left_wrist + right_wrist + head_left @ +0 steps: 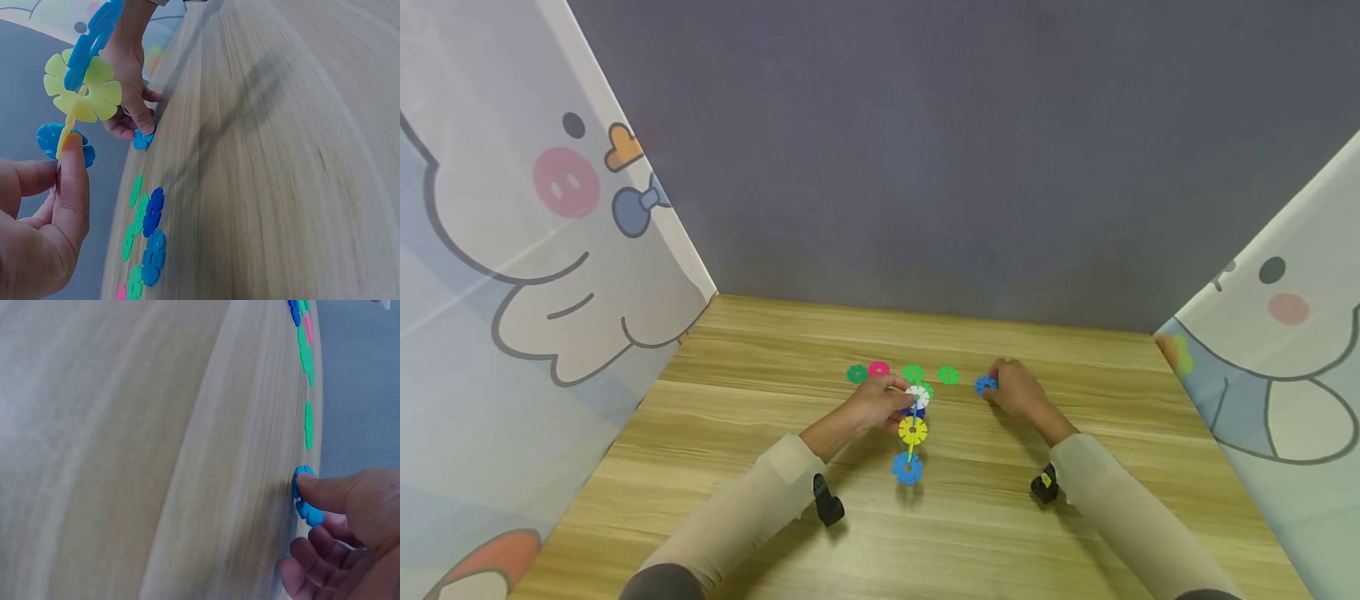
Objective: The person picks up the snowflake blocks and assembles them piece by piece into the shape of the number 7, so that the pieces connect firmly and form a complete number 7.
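Observation:
My left hand (874, 403) pinches a chain of slotted plastic snowflake discs between thumb and fingertips, above the table. In the head view, a white disc (917, 397) is at the fingers, followed by a yellow disc (913, 431) and a blue disc (907, 468) at the near end. More linking discs are seen edge-on between them. Farther right, my right hand (1017, 390) pinches a loose blue snowflake disc (310, 514) at the tabletop, its thumb lying over the disc. The remaining fingers (319, 550) are curled beside it.
Loose discs lie near the table's back: dark green (857, 374), pink (878, 368), bright green (913, 372) and another green one (949, 375). A dark blue disc (153, 212) lies beside them. The wooden table (760, 533) meets a grey panel (895, 167) behind and printed cloths at both sides.

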A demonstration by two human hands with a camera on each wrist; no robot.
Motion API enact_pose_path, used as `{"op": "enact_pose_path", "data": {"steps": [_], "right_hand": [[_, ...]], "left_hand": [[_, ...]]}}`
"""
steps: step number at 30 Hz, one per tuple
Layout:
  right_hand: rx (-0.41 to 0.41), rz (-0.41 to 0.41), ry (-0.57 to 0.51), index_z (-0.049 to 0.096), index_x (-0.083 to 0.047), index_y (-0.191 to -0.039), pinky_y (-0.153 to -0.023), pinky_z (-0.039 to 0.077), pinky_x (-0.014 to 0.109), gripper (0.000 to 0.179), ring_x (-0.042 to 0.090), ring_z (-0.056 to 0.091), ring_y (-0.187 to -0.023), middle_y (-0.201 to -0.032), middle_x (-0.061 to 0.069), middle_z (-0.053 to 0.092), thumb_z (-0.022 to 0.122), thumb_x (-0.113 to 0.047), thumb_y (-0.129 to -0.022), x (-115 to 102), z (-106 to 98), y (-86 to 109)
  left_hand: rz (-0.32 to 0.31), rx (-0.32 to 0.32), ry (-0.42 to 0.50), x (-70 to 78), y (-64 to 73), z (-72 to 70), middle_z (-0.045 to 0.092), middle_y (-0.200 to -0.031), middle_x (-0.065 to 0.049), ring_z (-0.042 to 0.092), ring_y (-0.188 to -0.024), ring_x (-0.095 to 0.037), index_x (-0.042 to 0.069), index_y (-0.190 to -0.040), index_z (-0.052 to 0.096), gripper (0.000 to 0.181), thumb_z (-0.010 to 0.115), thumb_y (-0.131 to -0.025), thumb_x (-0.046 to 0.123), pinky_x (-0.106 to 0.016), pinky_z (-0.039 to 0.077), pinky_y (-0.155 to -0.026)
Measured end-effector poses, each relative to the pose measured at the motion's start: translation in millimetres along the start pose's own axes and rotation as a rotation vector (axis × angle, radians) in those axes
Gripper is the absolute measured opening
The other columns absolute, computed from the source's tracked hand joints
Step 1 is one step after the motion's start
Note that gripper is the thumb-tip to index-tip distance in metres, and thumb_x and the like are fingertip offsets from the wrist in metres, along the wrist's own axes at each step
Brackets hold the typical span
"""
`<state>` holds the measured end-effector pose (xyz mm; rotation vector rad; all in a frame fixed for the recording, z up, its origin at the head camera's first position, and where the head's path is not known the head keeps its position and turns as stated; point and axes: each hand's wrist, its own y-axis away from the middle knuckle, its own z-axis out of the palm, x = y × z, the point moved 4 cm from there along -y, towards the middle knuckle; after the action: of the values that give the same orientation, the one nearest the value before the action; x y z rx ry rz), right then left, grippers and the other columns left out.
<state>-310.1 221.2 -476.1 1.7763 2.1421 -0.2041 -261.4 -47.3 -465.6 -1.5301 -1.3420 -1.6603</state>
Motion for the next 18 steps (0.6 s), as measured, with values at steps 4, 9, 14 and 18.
{"op": "enact_pose_path", "data": {"steps": [4, 9, 14, 18], "right_hand": [[0.004, -0.007, -0.027, 0.059, 0.001, -0.11, -0.066, 0.05, 0.032, 0.027, 0.02, 0.057, -0.074, -0.089, 0.01, 0.064, 0.071, -0.019, -0.097, -2, -3, 2.3], [0.087, -0.159, -0.055, 0.068, 0.001, -0.102, -0.062, 0.049, 0.03, 0.015, 0.015, 0.057, -0.069, -0.079, 0.005, 0.065, 0.069, -0.013, -0.097, -14, -8, 8.2], [0.124, -0.283, -0.138, 0.066, -0.004, -0.093, -0.053, 0.036, 0.022, 0.013, 0.008, 0.043, -0.058, -0.068, -0.002, 0.054, 0.065, -0.014, -0.1, -28, -6, 18.7], [0.107, -0.356, -0.197, 0.063, -0.003, -0.097, -0.051, 0.034, 0.019, 0.013, 0.004, 0.04, -0.056, -0.068, -0.005, 0.052, 0.063, -0.015, -0.102, -38, -4, 27.4]], "left_hand": [[0.001, 0.001, 0.005, 1.1, 0.9, 0.1, 0.068, -0.109, -0.021, 0.063, -0.07, -0.013, 0.002, -0.128, 0.059, 0.03, 0.063, -0.102, 0.016, -0.023, 0.059, -0.06], [-0.012, 0.008, 0.03, 1.2, 0.8, 0.5, 0.067, -0.102, -0.013, 0.063, -0.07, -0.013, 0.002, -0.127, 0.059, 0.029, 0.063, -0.102, 0.016, -0.026, 0.061, -0.062], [-0.01, 0.004, 0.048, 1.6, 0.1, 1.4, 0.067, -0.099, -0.013, 0.063, -0.07, -0.013, 0.001, -0.126, 0.058, 0.029, 0.062, -0.102, 0.015, -0.033, 0.064, -0.068], [-0.001, -0.006, 0.046, 2.3, -0.1, 2.8, 0.068, -0.1, -0.015, 0.065, -0.071, -0.015, -0.001, -0.127, 0.058, 0.03, 0.061, -0.103, 0.016, -0.04, 0.065, -0.076]]}}
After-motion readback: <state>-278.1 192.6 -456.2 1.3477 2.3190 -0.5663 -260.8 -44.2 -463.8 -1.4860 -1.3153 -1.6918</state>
